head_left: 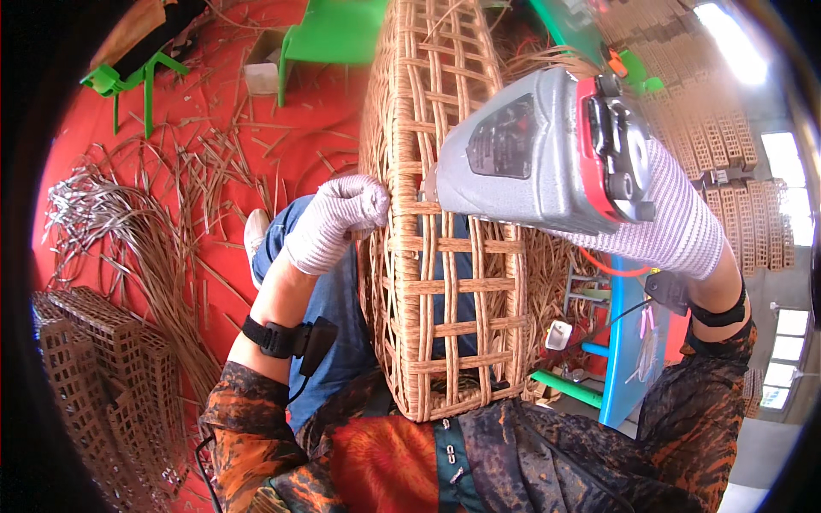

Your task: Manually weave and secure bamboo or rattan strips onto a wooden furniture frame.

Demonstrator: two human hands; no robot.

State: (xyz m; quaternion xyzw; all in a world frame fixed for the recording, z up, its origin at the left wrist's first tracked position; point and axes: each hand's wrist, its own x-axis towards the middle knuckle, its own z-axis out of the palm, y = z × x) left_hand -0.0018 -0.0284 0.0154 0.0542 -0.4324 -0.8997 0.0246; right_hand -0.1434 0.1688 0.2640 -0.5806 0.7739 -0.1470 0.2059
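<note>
A long brown woven basket [428, 288] with an open lattice face stands on end against my lap, its near end at my waist. My left hand [338, 221], in a white knit glove, is closed with its fingers curled against the basket's left edge; what they pinch is hidden. My right hand [680, 209], in a striped glove, is wrapped round the handle of a grey air nail gun [513, 162] with a red band at its rear. The gun's nose meets the basket's lattice just across from my left hand. Its body hides most of my right fingers.
Loose weaving strips [128, 231] lie heaped on the red floor [214, 299] at left. Brown lattice pieces [111, 368] are stacked at lower left. A green chair [333, 38] stands ahead, a blue panel [633, 342] at right. An orange hose [611, 268] runs below my right hand.
</note>
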